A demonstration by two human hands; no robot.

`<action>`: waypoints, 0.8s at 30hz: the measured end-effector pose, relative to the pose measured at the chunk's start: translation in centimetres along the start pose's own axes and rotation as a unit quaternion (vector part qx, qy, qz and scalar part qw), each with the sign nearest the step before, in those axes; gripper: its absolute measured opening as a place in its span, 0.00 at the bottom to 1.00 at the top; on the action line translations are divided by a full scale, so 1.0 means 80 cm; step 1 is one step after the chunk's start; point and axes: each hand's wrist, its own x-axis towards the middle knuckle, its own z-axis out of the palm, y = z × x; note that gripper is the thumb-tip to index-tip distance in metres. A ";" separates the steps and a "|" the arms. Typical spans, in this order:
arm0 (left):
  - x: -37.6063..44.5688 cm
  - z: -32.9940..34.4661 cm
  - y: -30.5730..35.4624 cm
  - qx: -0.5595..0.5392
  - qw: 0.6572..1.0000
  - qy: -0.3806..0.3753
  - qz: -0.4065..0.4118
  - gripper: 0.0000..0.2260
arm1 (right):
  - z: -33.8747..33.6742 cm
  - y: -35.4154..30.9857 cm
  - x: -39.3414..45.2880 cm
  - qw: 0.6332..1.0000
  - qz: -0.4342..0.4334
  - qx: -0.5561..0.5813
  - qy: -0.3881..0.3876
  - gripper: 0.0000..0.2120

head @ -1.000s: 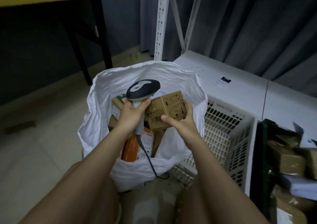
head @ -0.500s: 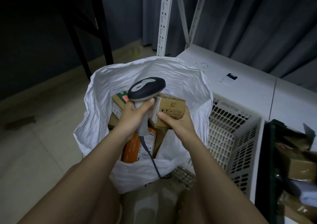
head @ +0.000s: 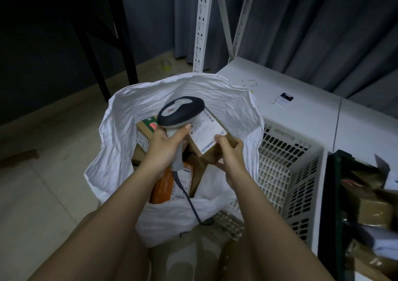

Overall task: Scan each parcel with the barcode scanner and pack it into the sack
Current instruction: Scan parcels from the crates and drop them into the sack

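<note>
Over the open white sack (head: 120, 143), the left hand (head: 165, 143) grips the barcode scanner (head: 179, 111) by its handle, head tilted over the labelled face of a small brown parcel (head: 207, 136) held by the right hand (head: 230, 149). More parcels (head: 172, 180) lie inside the sack. A white crate (head: 301, 173) stands just beside it.

Both forearms come in bare, no sleeves anywhere up to the frame's edge. Left hand (head: 167, 146) and right hand (head: 231, 151) wear no gloves, rings or watch; nails short, knees bare below.
</note>
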 end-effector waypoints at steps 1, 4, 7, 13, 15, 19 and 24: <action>0.003 -0.005 -0.001 0.007 1.000 0.027 0.007 0.12 | -0.005 -0.003 0.002 1.000 0.007 0.011 -0.008 0.28; 0.011 -0.019 -0.003 0.005 0.998 0.065 -0.011 0.13 | -0.015 -0.005 0.004 0.996 0.012 0.070 -0.048 0.25; 0.012 -0.023 -0.003 -0.024 0.998 0.032 -0.048 0.11 | -0.013 -0.002 -0.004 0.990 0.014 0.049 -0.135 0.29; 0.009 -0.026 -0.001 -0.019 0.999 0.009 -0.048 0.06 | -0.015 -0.007 -0.005 0.987 0.022 -0.008 -0.157 0.23; 0.009 -0.029 -0.001 -0.010 0.999 0.006 -0.044 0.07 | -0.018 -0.006 -0.005 0.987 0.023 -0.037 -0.156 0.17; 0.009 -0.033 -0.002 0.027 0.999 -0.002 -0.046 0.12 | -0.018 -0.001 -0.009 0.983 0.004 -0.102 -0.150 0.15; 0.004 -0.028 0.000 0.044 0.998 -0.024 -0.039 0.11 | -0.014 0.001 -0.009 0.984 -0.031 -0.126 -0.122 0.08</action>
